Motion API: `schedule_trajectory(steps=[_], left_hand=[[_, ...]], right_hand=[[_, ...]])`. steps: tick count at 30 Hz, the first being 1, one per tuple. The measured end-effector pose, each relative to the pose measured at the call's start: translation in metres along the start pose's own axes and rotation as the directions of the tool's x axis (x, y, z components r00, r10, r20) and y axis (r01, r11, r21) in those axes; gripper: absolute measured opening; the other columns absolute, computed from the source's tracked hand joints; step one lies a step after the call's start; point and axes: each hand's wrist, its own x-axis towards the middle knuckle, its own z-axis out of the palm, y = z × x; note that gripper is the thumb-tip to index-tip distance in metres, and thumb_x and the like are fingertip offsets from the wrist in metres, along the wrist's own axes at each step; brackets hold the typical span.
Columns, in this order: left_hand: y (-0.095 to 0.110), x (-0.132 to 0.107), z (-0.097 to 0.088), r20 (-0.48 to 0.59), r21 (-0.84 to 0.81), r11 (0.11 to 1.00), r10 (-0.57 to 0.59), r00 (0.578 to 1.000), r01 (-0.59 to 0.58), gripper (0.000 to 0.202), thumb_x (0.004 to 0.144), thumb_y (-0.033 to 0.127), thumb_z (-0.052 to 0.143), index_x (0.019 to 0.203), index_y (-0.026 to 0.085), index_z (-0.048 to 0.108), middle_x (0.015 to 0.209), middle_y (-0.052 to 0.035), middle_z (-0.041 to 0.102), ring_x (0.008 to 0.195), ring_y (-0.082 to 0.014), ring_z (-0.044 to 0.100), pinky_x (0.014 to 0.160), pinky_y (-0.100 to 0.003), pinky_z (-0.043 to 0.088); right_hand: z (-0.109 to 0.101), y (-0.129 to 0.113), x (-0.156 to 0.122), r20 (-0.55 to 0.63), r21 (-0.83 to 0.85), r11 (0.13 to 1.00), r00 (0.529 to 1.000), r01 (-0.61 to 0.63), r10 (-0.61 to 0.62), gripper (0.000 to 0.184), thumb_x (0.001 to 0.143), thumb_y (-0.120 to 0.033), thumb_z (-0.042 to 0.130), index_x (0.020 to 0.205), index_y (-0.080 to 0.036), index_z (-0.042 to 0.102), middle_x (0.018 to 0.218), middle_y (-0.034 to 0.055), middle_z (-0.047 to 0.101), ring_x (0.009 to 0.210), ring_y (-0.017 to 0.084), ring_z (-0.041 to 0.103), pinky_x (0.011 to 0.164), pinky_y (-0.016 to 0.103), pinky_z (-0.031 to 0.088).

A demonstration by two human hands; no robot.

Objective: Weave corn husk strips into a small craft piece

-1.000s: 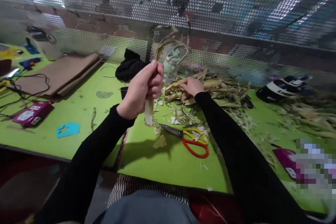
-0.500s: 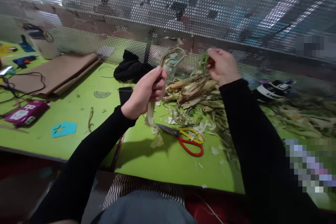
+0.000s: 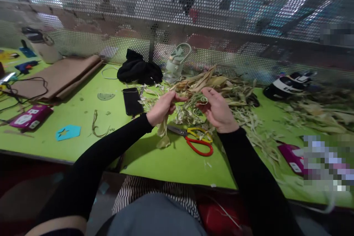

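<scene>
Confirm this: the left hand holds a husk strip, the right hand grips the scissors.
Not quite: in the head view, the right hand holds green strands; the scissors lie on the table. The left hand does hold a husk strip.

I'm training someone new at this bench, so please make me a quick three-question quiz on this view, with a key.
1. Which hand pinches the green strands?
2. Fill in: the scissors have one yellow handle and one ____ handle.
3. True or false: the phone lies on the brown paper.

Key:
1. The right hand.
2. Red.
3. False; it lies on the green table.
</scene>
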Motion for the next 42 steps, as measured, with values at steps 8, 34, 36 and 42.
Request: schedule_trajectory(steps=[8,34,36,42], left_hand=[[-0.012,0.010,-0.010,0.039,0.162,0.970,-0.191,0.981,0.182,0.026,0.097,0.025,0.043,0.073,0.017,0.048,0.058,0.0051,0.043,0.038,-0.0021,0.030,0.036,-0.013,0.019],[0.048,0.034,-0.072,-0.328,-0.073,0.991,0.084,0.941,-0.114,0.028,0.096,0.024,0.051,0.069,0.018,0.046,0.051,0.0079,0.035,0.035,-0.0013,0.026,0.034,-0.011,0.015],[0.048,0.031,-0.066,-0.285,-0.087,0.993,0.050,0.957,-0.078,0.028,0.098,0.024,0.048,0.071,0.018,0.046,0.052,0.0082,0.034,0.035,-0.0009,0.025,0.034,-0.011,0.015],[0.035,0.011,-0.027,0.009,0.026,0.998,-0.061,0.998,0.061,0.028,0.102,0.028,0.039,0.077,0.017,0.047,0.058,0.0083,0.033,0.037,-0.0011,0.024,0.035,-0.011,0.015]], right_hand=[[-0.020,0.032,-0.008,0.030,0.057,0.994,0.996,-0.089,0.087,0.034,0.057,-0.025,0.088,0.083,-0.023,0.066,0.078,-0.0054,0.064,0.065,0.007,0.060,0.062,0.017,0.056],[-0.127,0.046,0.031,-0.434,-0.071,0.976,0.875,0.204,-0.215,0.020,0.062,-0.024,0.065,0.072,-0.027,0.048,0.062,-0.0056,0.047,0.058,0.014,0.051,0.055,0.028,0.044],[-0.116,0.043,0.027,-0.396,-0.111,0.977,0.893,0.185,-0.214,0.017,0.064,-0.023,0.067,0.074,-0.027,0.053,0.066,-0.0048,0.051,0.060,0.014,0.052,0.057,0.028,0.045],[-0.043,0.037,-0.013,-0.084,-0.489,0.856,0.967,0.170,-0.240,0.026,0.079,-0.034,0.074,0.102,-0.025,0.069,0.097,0.0032,0.066,0.081,0.018,0.059,0.072,0.033,0.051]])
